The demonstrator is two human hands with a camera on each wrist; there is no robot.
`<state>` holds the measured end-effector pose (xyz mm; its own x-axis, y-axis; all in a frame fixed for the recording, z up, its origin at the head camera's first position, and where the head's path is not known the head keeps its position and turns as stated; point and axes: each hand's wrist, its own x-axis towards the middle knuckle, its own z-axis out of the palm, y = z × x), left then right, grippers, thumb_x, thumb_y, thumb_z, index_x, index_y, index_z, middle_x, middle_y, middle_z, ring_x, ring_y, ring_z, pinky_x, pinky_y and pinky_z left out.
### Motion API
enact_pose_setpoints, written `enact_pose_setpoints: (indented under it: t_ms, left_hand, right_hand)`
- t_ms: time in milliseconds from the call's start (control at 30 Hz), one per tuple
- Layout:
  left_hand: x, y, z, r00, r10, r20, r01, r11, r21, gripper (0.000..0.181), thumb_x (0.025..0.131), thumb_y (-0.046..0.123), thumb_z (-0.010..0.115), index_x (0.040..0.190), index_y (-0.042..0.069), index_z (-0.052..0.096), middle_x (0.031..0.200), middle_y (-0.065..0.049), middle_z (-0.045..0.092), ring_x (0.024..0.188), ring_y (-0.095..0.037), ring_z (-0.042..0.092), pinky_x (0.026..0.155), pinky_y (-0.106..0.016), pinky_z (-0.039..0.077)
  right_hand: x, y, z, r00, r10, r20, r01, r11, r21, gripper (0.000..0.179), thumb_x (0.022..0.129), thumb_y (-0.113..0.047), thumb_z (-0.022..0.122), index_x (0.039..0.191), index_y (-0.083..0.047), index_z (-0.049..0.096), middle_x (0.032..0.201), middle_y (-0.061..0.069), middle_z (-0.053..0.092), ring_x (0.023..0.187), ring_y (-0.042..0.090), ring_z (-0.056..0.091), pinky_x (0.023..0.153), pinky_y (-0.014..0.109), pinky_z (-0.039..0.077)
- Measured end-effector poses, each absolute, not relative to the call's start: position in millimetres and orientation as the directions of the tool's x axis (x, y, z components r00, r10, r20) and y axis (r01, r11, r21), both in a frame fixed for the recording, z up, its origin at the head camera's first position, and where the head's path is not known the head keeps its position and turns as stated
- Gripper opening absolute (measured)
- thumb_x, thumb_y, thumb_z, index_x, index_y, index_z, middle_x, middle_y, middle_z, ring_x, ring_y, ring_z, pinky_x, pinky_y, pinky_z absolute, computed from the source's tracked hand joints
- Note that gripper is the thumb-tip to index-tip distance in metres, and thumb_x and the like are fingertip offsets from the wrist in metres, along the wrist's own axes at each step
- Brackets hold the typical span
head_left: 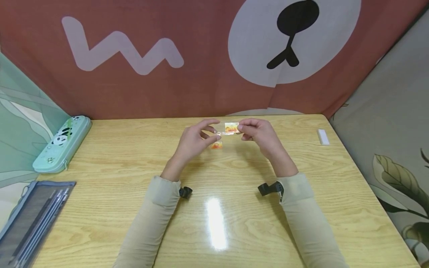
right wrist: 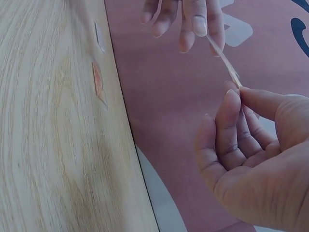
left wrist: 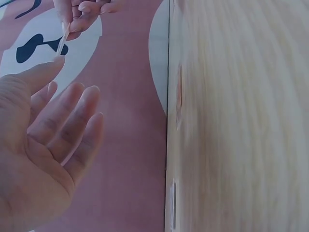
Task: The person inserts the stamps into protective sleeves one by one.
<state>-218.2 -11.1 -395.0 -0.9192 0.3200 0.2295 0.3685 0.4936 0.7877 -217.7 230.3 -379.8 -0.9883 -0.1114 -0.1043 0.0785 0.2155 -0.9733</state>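
A small clear plastic packet with a yellow-and-orange printed card [head_left: 231,127] is held up above the far part of the table. My right hand [head_left: 264,137] pinches its right end between thumb and fingers; the right wrist view shows the packet [right wrist: 227,65] edge-on as a thin strip. At the other end is my left hand [head_left: 194,139], its thumb tip right at the packet's edge. The other left fingers [left wrist: 72,121] spread loosely, apart from the thumb. Below the hands, a similar orange-printed card [head_left: 216,144] lies on the table.
In the right wrist view, a pale flat piece [right wrist: 99,36] lies beyond the orange card. To the left are a mint panda pencil case [head_left: 62,143] and a mesh pouch [head_left: 37,223] with several pens or pencils. A white block [head_left: 323,137] rests near the right edge of the wooden table [head_left: 348,208].
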Motion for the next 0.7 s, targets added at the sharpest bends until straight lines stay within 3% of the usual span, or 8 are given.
enact_pose_setpoints:
  t_ms: [700]
  left_hand:
    - [-214.9, -8.1, -392.3, -0.916, 0.338, 0.217, 0.377, 0.533, 0.758, 0.047, 0.09, 0.031, 0.079, 0.135, 0.026, 0.065, 0.108, -0.001, 0.078, 0.087, -0.02, 0.075, 0.071, -0.035, 0.063]
  right_hand:
    - [-215.7, 224.9, -379.9, -0.984, -0.14, -0.113, 0.082, 0.211, -0.974, 0.025, 0.101, -0.017, 0.063, 0.119, 0.0, 0.066, 0.097, -0.003, 0.067, 0.077, 0.011, 0.066, 0.08, 0.027, 0.062]
